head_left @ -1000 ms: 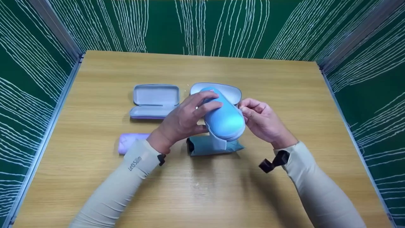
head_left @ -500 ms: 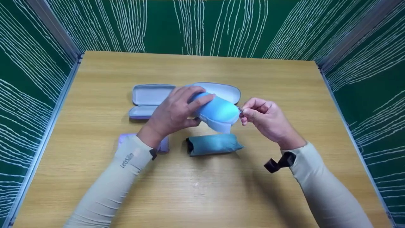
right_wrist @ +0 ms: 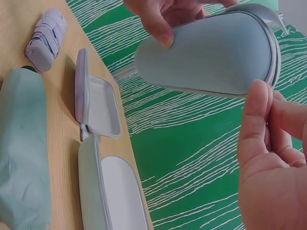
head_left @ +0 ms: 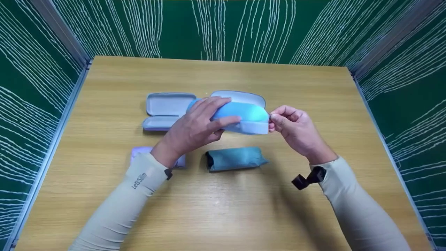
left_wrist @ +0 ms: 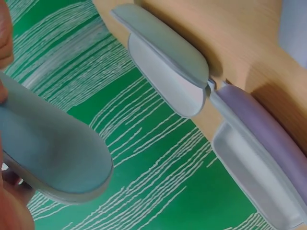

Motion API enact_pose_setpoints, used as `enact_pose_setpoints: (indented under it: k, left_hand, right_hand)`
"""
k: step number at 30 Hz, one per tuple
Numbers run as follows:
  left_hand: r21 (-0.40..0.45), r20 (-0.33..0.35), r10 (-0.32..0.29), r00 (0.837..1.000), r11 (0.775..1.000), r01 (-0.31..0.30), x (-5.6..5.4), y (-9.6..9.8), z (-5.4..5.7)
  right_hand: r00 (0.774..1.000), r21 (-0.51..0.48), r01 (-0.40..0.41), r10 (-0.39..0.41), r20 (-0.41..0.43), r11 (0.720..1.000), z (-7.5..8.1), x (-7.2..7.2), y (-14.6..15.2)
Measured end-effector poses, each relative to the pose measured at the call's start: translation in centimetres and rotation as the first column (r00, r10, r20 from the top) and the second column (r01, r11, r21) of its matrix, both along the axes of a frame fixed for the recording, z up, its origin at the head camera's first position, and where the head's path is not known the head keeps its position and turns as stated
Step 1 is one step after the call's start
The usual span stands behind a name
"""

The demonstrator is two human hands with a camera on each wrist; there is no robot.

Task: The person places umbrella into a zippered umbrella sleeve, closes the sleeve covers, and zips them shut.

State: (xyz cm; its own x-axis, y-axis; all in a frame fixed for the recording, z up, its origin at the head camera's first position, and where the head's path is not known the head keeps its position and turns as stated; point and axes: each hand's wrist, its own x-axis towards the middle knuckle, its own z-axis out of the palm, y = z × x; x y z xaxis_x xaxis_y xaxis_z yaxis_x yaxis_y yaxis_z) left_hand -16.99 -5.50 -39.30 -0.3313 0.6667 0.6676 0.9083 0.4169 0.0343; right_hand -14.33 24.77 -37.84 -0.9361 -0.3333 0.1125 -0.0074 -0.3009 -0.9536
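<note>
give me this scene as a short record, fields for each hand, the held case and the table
left hand: grips blue case
right hand: pinches at the case's end, exact part hidden
case position: raised above the table
table, far row: open purple case, open green case
table, near row: teal bundle, purple bundle

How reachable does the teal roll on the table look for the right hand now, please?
Probably yes: in the head view nothing covers the teal roll, though the right hand might need to release its pinch at the blue case, which the left hand holds.
</note>
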Motion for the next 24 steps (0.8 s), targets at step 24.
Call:
enact_pose_setpoints:
  k: [24]
  left_hand:
    - [-0.039,0.022,0.053,0.998,0.998,-0.052,1.2,0.9,0.9]
  right_hand:
    - [0.995,0.053,0.081,-0.084,0.049,0.995,-0.1,-0.2,0.0]
